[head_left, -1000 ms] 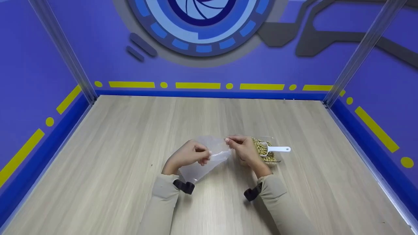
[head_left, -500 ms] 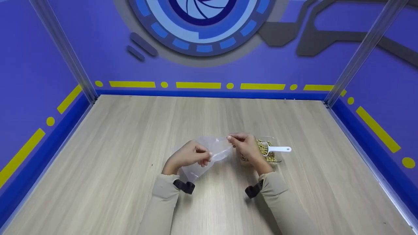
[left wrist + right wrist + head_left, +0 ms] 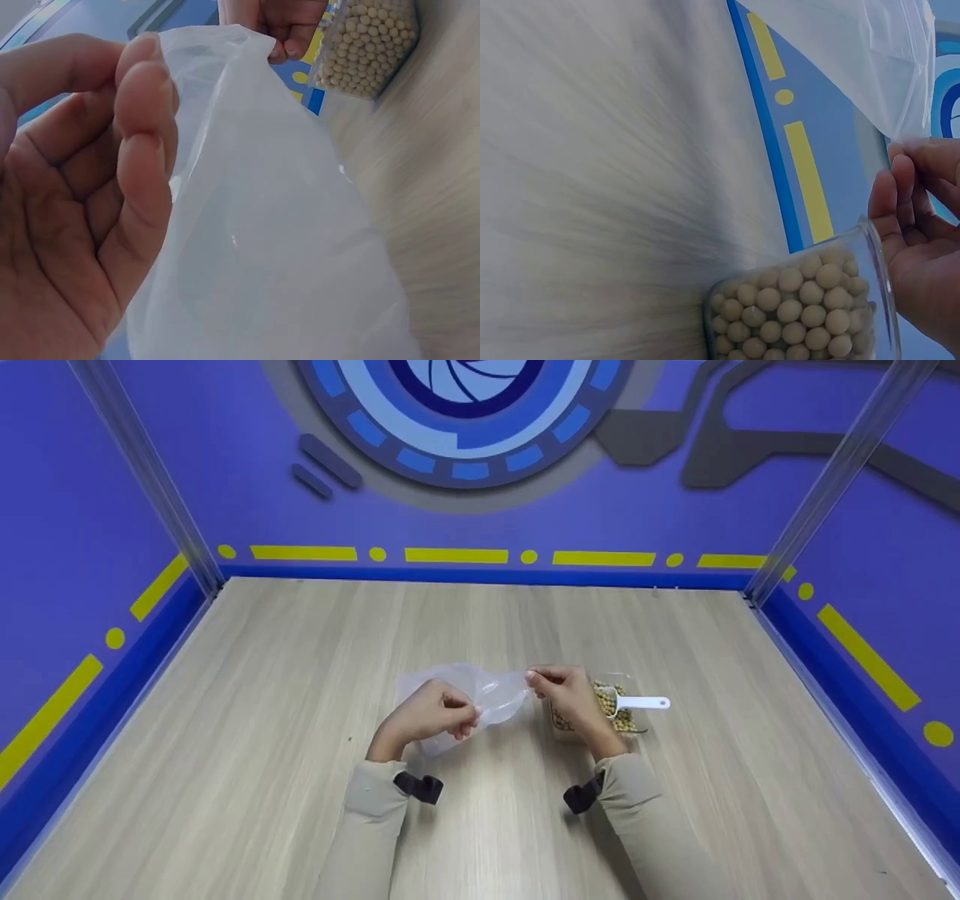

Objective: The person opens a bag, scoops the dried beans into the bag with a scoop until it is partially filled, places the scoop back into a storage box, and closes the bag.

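Observation:
A translucent plastic bag (image 3: 495,697) is stretched between my two hands over the table. My left hand (image 3: 433,711) pinches its near edge between thumb and fingers. At the opposite edge, my right hand (image 3: 564,694) pinches a corner with thumb and fingertips. The left wrist view shows the bag (image 3: 277,217) hanging wide below both hands, its top edge drawn up. Right beside my right hand sits a clear container (image 3: 877,277) of round beige beans (image 3: 802,307). A white scoop (image 3: 641,703) rests in the beans, its handle pointing right past the rim.
The pale wooden table (image 3: 300,660) spreads around the hands. Blue walls (image 3: 480,525) with yellow marks enclose its back and sides, and metal posts (image 3: 142,472) stand at the back corners. Black straps (image 3: 420,787) with small cameras circle both wrists.
The bag has swung up and away, its lower end lifting from beside the left wrist. My right hand has shifted slightly right and away, while the left moved a little left. Both kept their pinch.

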The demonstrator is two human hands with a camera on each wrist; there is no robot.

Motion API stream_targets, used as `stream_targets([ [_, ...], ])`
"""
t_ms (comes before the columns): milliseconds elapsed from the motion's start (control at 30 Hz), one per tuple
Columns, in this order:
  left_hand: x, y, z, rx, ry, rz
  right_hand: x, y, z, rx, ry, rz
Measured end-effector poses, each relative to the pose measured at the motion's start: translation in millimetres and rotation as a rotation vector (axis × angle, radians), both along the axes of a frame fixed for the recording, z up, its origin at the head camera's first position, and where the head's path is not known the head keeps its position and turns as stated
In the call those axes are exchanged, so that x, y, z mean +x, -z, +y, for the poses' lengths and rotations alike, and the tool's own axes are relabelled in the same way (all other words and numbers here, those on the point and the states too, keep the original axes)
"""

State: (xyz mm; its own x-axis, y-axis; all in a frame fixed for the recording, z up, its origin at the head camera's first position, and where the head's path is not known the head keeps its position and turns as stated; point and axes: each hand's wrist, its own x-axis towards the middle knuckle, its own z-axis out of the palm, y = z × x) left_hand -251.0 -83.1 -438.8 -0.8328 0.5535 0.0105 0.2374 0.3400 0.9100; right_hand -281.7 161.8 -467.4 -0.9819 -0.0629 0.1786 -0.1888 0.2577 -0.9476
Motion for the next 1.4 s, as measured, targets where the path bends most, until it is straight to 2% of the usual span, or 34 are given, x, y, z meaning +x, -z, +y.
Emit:
stream_targets([
  [133,0.8,-0.3,1.4,-0.017,-0.059,0.046,0.8,1.0,1,0.025,0.017,-0.05],
  [333,1.8,1.8,5.0,-0.036,-0.134,0.157,3.3,0.6,1,0.056,0.047,-0.108],
  [700,0.6,1.6,11.7,0.004,-0.304,0.276,9.8,-6.6,-2,0.054,0.021,-0.094],
  [933,-0.8,0.3,16.7,0.082,-0.418,0.368,12.7,-7.0,-3,0.035,-0.023,-0.073],
  [1067,-0.4,0.8,18.2,0.075,-0.434,0.373,14.1,-6.6,-4,0.042,-0.041,-0.078],
  [1233,0.2,0.7,19.5,0.056,-0.403,0.367,15.8,-8.3,-6,0.075,-0.066,-0.085],
  [1400,-0.4,0.5,19.4,0.044,-0.372,0.382,25.1,-21.4,-10,0.063,-0.106,-0.083],
])
